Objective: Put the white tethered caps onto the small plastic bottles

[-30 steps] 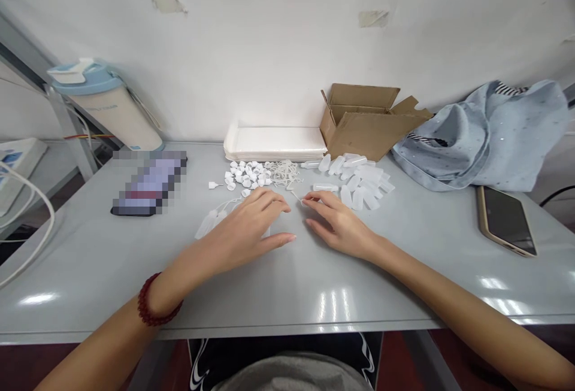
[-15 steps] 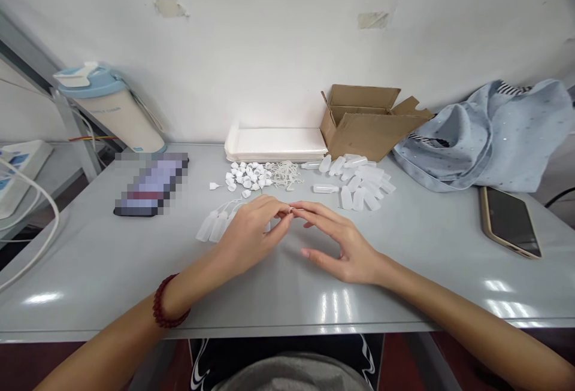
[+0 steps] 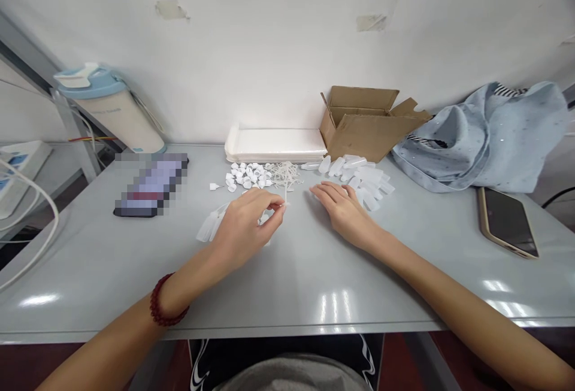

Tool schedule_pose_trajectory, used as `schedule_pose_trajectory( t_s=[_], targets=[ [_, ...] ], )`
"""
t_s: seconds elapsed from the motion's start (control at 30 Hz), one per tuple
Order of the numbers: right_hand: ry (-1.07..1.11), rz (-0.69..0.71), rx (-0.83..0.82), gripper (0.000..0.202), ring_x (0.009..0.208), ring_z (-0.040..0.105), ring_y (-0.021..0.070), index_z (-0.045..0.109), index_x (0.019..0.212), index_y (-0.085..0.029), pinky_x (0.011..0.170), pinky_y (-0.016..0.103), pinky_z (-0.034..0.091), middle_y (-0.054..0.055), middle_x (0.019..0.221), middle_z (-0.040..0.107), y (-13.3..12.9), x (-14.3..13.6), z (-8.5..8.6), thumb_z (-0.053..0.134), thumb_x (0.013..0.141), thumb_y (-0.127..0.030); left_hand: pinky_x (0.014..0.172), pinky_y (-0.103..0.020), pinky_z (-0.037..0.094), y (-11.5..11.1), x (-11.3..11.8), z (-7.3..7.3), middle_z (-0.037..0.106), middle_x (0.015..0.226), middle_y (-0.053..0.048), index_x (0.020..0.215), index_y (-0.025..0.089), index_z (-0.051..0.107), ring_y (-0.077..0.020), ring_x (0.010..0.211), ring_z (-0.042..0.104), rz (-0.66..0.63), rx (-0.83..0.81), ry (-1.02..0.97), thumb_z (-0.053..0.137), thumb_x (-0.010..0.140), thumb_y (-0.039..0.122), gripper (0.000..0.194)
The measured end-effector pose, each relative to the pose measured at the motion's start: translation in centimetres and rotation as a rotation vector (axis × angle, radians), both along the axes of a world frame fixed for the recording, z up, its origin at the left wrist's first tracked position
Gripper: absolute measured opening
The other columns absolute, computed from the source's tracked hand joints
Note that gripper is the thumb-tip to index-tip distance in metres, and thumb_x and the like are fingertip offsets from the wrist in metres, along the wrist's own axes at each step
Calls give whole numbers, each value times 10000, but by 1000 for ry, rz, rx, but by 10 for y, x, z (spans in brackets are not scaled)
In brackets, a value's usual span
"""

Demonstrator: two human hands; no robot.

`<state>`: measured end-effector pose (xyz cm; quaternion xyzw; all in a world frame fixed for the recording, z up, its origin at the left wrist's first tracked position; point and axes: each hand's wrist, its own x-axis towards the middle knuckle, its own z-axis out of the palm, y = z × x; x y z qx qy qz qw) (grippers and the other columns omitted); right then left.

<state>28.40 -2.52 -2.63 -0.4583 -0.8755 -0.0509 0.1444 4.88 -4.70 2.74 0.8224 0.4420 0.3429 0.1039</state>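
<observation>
Thumb and forefinger of my left hand (image 3: 247,226) pinch a small white cap, from which a pale cord (image 3: 286,184) sticks up. Under and beside this hand lie several translucent bottles (image 3: 207,226) with cords. My right hand (image 3: 345,211) is apart from it, palm down, at the near edge of a pile of loose translucent bottles (image 3: 371,181); its fingers are slightly bent and its thumb is hidden. Farther back are a heap of white caps (image 3: 247,174) and a tangle of pale cords (image 3: 291,174).
Against the wall stand a white stack of packets (image 3: 278,142) and an open cardboard box (image 3: 366,136). A bottle (image 3: 119,112) and a blurred phone (image 3: 153,187) are at left. At right are a blue cloth bag (image 3: 489,139) and another phone (image 3: 510,223).
My right hand has parted from my left and moved right, to the loose bottles. My left hand has shifted slightly left, and the cord now shows upright at its fingertips.
</observation>
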Motion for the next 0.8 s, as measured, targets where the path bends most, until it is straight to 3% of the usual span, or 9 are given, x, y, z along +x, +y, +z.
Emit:
schedule_pose_trajectory(
  t_s=[0.1, 0.23, 0.43, 0.63, 0.8],
  targets=[
    [-37, 34, 12, 471, 1128, 470, 322, 505, 1245, -119, 885, 510, 399, 166, 1149, 618, -5, -4, 5, 304, 852, 47, 612, -240, 454, 1, 0, -1, 653, 724, 7, 808, 187, 620, -136, 696, 577, -2, -8, -2, 522, 857, 169, 111],
    [89, 65, 12, 374, 1049, 484, 298, 572, 1153, -134, 834, 457, 461, 160, 1099, 622, -4, -5, 10, 337, 888, -15, 624, -243, 458, 0, 0, -2, 654, 727, 8, 808, 187, 616, -135, 699, 576, -15, -7, -3, 520, 858, 164, 111],
    [147, -37, -17, 254, 882, 532, 275, 612, 1077, -145, 736, 421, 491, 147, 1028, 626, -1, 0, 10, 406, 929, -154, 623, -248, 463, 0, 0, -2, 655, 739, 4, 816, 198, 613, -143, 714, 578, -26, -33, -4, 510, 863, 172, 116],
    [63, -78, -44, 257, 828, 574, 277, 616, 1028, -148, 670, 402, 479, 148, 1041, 641, -3, -2, 7, 387, 919, -103, 619, -255, 461, 1, 0, -4, 659, 741, 0, 813, 198, 611, -146, 712, 583, -33, -31, -4, 502, 864, 181, 121],
    [160, -19, -33, 262, 772, 598, 239, 615, 955, -161, 651, 362, 489, 107, 945, 670, -6, -5, 9, 387, 893, -47, 603, -250, 457, 2, 0, -5, 652, 741, -2, 817, 191, 617, -146, 712, 579, -26, -60, 6, 506, 864, 187, 121]
  ],
)
